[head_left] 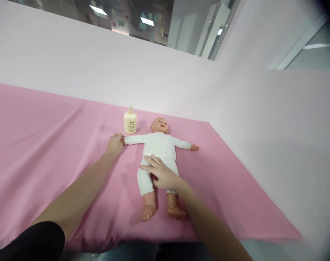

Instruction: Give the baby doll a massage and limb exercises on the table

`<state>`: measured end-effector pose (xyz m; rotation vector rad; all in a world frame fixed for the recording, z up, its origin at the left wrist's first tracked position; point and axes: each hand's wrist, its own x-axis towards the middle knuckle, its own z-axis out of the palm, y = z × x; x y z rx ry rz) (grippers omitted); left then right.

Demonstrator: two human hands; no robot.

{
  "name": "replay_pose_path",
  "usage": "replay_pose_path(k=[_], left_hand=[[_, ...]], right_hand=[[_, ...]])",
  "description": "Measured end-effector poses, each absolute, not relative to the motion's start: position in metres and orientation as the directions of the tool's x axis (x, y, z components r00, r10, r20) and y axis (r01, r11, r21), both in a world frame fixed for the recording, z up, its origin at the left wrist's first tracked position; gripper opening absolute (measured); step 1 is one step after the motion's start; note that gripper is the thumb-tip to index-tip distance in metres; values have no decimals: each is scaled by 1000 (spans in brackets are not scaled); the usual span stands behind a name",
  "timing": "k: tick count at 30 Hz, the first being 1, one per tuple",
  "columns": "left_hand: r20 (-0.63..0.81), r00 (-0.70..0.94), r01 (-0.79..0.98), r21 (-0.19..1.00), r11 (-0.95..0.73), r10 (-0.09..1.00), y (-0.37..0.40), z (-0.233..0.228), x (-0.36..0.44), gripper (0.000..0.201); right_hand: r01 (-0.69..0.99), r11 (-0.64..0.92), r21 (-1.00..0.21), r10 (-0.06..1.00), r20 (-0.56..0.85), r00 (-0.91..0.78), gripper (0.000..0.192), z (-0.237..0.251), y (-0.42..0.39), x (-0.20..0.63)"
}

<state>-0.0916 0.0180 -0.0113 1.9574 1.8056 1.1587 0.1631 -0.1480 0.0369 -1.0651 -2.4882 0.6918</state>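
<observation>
A baby doll (159, 145) in a white top and white trousers lies on its back, arms stretched out to both sides and bare feet toward me. My left hand (115, 143) is closed round the doll's hand at the left end of its sleeve, hiding most of that small hand. Across the doll's lower belly and upper thigh rests my right hand (162, 173), its fingers spread and holding nothing. A cream-coloured bottle (130, 122) with dark print stands upright just beyond my left hand, beside the doll's head.
A pink cloth (224, 188) with a few folds covers the table under the doll. White walls (99, 69) border its back and right sides. A window (143, 21) is set in the back wall, above the table.
</observation>
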Motion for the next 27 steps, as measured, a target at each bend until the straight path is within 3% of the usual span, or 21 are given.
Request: replay_pose_path(k=[3, 6, 9, 12, 15, 18, 24, 27], left_hand=[[513, -56, 746, 592, -306, 857, -16, -5, -71, 26], [460, -17, 535, 754, -381, 888, -68, -2, -40, 33], [55, 134, 92, 993, -68, 990, -124, -2, -10, 43], [-166, 451, -253, 919, 304, 877, -164, 4, 4, 56], [-244, 633, -219, 854, 472, 735, -178, 13, 3, 66], [-292, 695, -158, 830, 536, 657, -178, 19, -3, 65], [-307, 574, -226, 832, 507, 760, -183, 12, -3, 64], [-246, 491, -222, 892, 393, 836, -188, 11, -3, 62]], right_hand=[[609, 616, -499, 747, 124, -654, 75, 40, -152, 161], [602, 621, -502, 759, 195, -621, 65, 42, -153, 159], [582, 604, -544, 784, 276, -556, 59, 40, -152, 161], [551, 597, -583, 795, 339, -503, 59, 38, -153, 166], [542, 604, -584, 791, 359, -495, 59, 42, -158, 170], [536, 646, -544, 749, 319, -580, 65, 51, -168, 168], [447, 718, -534, 651, 289, -702, 79, 62, -184, 160], [461, 780, -424, 602, 305, -738, 77, 60, -184, 160]])
